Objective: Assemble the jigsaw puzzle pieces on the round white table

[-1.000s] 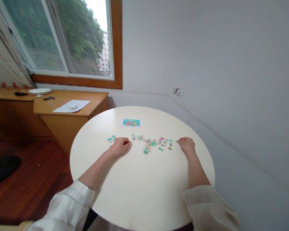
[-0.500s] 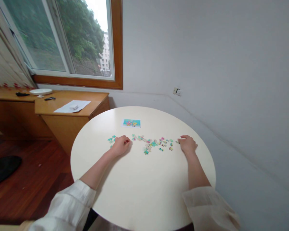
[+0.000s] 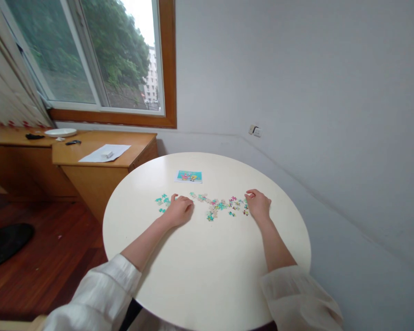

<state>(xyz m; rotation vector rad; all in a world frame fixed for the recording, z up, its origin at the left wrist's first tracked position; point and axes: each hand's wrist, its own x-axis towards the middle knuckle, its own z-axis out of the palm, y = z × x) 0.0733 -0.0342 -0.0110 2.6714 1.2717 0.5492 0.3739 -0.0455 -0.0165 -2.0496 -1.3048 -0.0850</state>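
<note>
Small colourful puzzle pieces (image 3: 218, 205) lie scattered in a line across a round cream table (image 3: 207, 266). My left hand (image 3: 180, 210) rests on the table at the left end of the line, fingers curled, beside a few teal pieces (image 3: 162, 201). At the right end, my right hand (image 3: 258, 203) has its fingers curled and pinched on the pieces there; what it holds is too small to make out. A small picture card (image 3: 188, 176) lies beyond the pieces.
A wooden sideboard (image 3: 100, 161) with paper (image 3: 105, 152), a white plate (image 3: 60, 132) and small dark items stands left under a window (image 3: 100, 59). A wall socket (image 3: 254, 131) is on the grey wall. A dark round object (image 3: 5, 241) lies on the wooden floor.
My right hand slid left along the table into the right end of the pieces. My left hand shifted slightly right and forward, uncovering the teal pieces.
</note>
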